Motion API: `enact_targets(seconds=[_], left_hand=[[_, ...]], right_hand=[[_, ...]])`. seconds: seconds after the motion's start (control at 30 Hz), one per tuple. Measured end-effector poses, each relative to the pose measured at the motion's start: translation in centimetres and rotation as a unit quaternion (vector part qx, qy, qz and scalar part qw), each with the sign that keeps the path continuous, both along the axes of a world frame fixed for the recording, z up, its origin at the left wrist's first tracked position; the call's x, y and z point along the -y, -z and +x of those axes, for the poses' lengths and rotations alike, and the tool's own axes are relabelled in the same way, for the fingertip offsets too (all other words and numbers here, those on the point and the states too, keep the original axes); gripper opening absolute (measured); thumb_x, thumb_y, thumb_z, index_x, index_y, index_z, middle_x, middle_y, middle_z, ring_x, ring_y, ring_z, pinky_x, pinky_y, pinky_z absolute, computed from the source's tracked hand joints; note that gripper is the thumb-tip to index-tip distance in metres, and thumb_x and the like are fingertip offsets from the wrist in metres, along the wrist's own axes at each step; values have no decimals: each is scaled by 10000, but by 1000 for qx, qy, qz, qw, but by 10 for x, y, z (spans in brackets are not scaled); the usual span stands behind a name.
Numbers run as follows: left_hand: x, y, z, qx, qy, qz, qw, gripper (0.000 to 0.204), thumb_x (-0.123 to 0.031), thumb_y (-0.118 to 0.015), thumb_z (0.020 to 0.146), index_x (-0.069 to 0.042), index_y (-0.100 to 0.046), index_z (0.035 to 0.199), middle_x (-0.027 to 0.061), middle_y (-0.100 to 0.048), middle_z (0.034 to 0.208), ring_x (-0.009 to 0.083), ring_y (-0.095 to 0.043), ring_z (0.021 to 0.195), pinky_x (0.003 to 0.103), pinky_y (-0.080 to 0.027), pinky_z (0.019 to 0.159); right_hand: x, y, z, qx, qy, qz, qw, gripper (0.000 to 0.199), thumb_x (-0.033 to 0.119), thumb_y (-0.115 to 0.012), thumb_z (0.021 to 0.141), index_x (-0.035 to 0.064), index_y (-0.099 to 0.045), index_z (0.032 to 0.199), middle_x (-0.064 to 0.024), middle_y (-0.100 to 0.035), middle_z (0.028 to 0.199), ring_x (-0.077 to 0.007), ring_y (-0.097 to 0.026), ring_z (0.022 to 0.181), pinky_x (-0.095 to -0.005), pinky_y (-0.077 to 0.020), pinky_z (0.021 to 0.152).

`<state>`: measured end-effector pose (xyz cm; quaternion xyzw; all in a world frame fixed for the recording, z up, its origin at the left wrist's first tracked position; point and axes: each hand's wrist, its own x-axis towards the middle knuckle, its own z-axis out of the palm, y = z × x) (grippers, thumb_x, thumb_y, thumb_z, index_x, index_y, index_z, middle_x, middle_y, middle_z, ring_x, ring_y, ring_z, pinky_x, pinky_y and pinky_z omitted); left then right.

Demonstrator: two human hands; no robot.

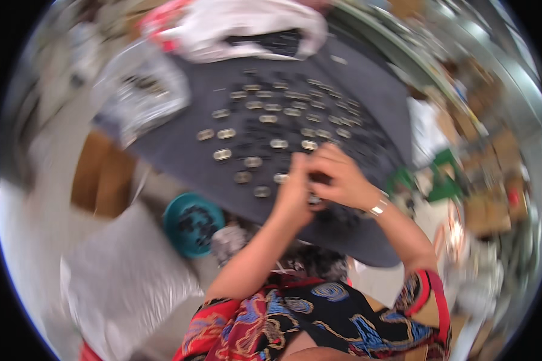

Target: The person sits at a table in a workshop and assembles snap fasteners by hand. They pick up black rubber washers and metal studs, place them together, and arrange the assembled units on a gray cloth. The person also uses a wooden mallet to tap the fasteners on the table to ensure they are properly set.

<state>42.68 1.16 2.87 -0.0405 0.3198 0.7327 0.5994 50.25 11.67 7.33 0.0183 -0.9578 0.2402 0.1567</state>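
Close together over the near part of a dark grey tabletop, my left hand and my right hand have their fingers curled toward each other. Between them is a small dark piece, blurred and mostly covered by the fingers; which hand grips it, I cannot tell. Several small oblong metal-and-black pieces lie spread in front of my hands, such as one light-coloured oblong piece to the left. More dark pieces are heaped under and beside my right hand.
At the table's far edge lies a white sack with dark pieces in its mouth. A clear plastic bag sits at the left edge. Below stand a teal basin of black pieces, a cardboard box and a large whitish sack.
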Motion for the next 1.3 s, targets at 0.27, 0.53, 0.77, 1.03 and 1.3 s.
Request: enact_targets(seconds=[0.27,0.53,0.77,1.03,1.3], left_hand=[[-23,40,-3,118,9,145,982,431,-393,-373,995,-21,-574,915,100,-553,732,240,-552,636,244,-341,372],[-17,38,-2,113,-7,141,984,379,-356,-408,983,-24,-569,894,95,-554,738,234,-541,653,249,-330,382],[-18,38,-5,101,-3,140,985,370,-346,-401,986,-28,-569,896,91,-553,741,228,-552,655,246,-338,387],[-22,36,-3,96,-8,127,987,360,-347,-422,977,-29,-570,895,97,-545,746,228,-542,656,239,-327,368],[-19,36,-4,114,-28,131,984,387,-363,-413,979,-20,-576,903,102,-548,750,237,-539,666,244,-327,371]], right_hand=[[-60,5,42,-73,255,-138,954,200,26,-673,719,18,-606,908,-21,-607,777,-98,-584,697,-251,-483,648],[-180,23,81,-18,441,-72,894,166,51,-665,750,-22,-652,898,-26,-619,695,-82,-554,639,-244,-454,593],[-170,56,72,110,381,-81,915,210,37,-685,753,-15,-661,955,-60,-637,778,-131,-591,716,-270,-487,662],[-170,54,56,141,371,18,918,230,91,-679,752,-8,-683,960,-150,-680,867,-271,-652,813,-352,-501,754],[-174,59,55,157,363,142,907,203,136,-659,769,12,-696,925,-156,-670,900,-322,-640,880,-416,-493,795]])
